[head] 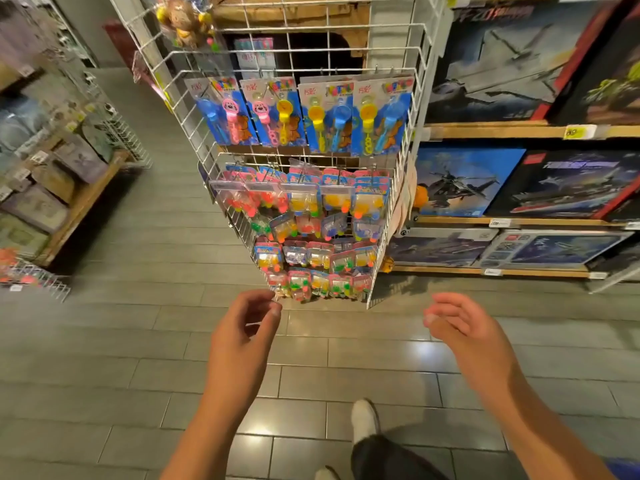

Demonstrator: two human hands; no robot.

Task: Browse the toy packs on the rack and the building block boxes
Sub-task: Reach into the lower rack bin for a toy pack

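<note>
A white wire rack (180,109) stands ahead, hung with toy packs. Its upper row holds blue-carded bubble wand packs (301,116); below hang several rows of small blister packs (311,233) with bright toys. My left hand (242,337) hovers just under the rack's lowest row, fingers loosely curled and holding nothing, fingertips close to the bottom left pack (278,284). My right hand (460,327) floats to the right of the rack, fingers relaxed and empty. Building block boxes (568,183) with aircraft and ship pictures fill the wooden shelves on the right.
A wooden shelf (83,202) with pale boxes stands at the left, with a low wire basket (34,277) beside it. A plush monkey (183,22) hangs at the rack's top left. Grey tiled floor (138,358) lies between; my white shoe (363,419) shows below.
</note>
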